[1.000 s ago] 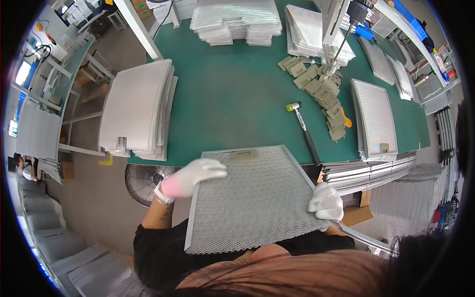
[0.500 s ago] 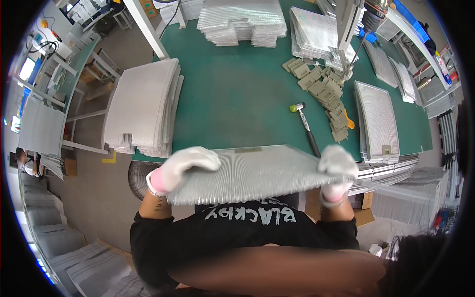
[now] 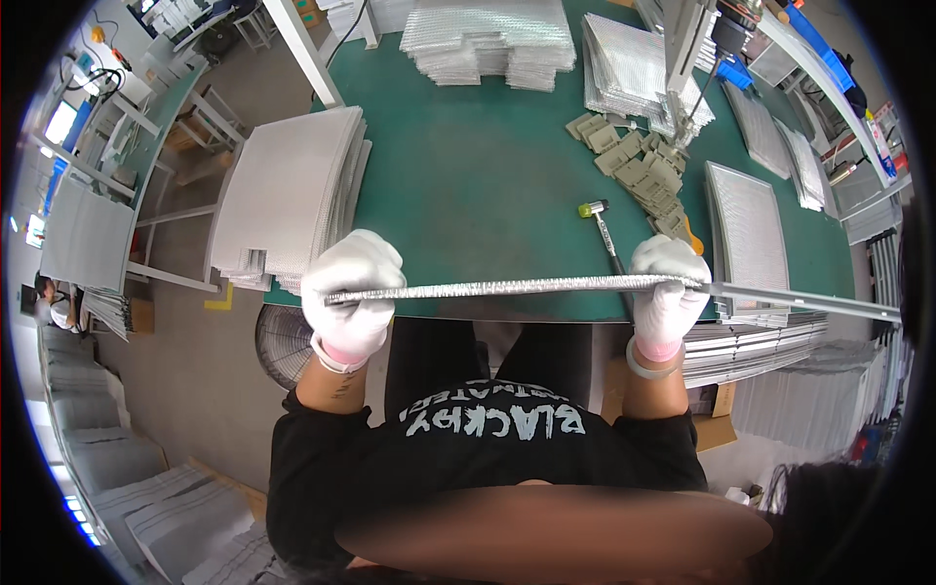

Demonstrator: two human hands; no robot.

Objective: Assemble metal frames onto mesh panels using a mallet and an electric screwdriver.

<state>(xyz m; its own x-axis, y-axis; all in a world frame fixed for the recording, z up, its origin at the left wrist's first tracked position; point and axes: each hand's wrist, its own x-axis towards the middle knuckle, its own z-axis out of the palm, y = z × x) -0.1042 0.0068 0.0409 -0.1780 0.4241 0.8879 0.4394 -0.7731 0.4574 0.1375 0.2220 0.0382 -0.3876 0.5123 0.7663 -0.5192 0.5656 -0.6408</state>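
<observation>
A thin silver mesh panel (image 3: pixel 507 287) stands edge-on in front of me, near the table's front edge. My left hand (image 3: pixel 353 288), in a white glove, is closed round its left end. At the other end my right hand (image 3: pixel 670 288), gloved too, grips the panel with curled fingers. From beside the right hand a narrow grey metal strip (image 3: pixel 804 300) reaches out to the right; whether the fingers hold it too, I cannot tell. Beyond the right hand lies a hammer (image 3: pixel 604 232) with a yellow-green and black head, its handle partly hidden.
Stacked mesh sheets (image 3: pixel 288 190) rest on the green table (image 3: pixel 458 185) at left, with another stack (image 3: pixel 487 39) at the back. Olive-grey plastic clips (image 3: pixel 648 185) lie in a heap at right, beside a framed panel (image 3: pixel 746 229). A floor fan (image 3: pixel 281 346) stands below left.
The panel has turned from showing its broad face to edge-on. My left hand has risen and closed round its end. The metal strip now shows at right.
</observation>
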